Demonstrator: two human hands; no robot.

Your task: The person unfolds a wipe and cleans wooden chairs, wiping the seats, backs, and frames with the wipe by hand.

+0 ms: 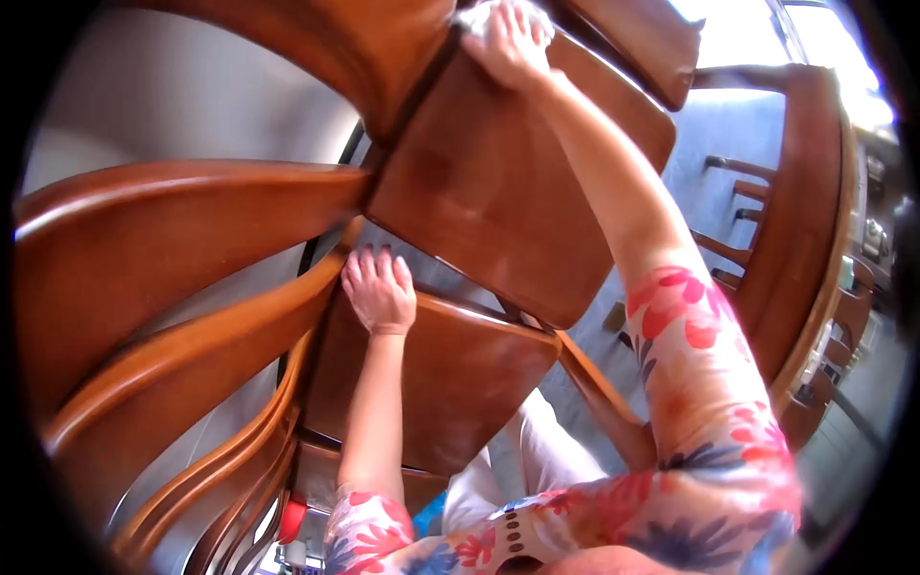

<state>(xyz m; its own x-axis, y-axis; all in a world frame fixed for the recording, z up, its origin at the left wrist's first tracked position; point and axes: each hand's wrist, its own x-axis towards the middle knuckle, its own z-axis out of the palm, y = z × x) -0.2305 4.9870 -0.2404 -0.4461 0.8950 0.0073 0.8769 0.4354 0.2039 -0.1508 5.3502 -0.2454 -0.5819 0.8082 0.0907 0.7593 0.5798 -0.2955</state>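
Pressed down at the far edge of a brown wooden chair seat [517, 182], my right hand [513, 48] has its fingers over a crumpled white cloth [543, 23]. That arm reaches across the seat. My left hand [380, 292] holds nothing; its fingers lie stretched out at the rear corner of the nearer chair seat [431, 374], beside the curved wooden backrest [211, 335]. Part of the nearer seat is hidden under my left forearm.
More curved chair backs [192, 211] line the left side in a row. Another wooden chair [632, 34] stands beyond the wiped-at seat. At the right is a long wooden table [810, 211], with several chairs [848, 316] past it. The floor [719, 134] is grey.
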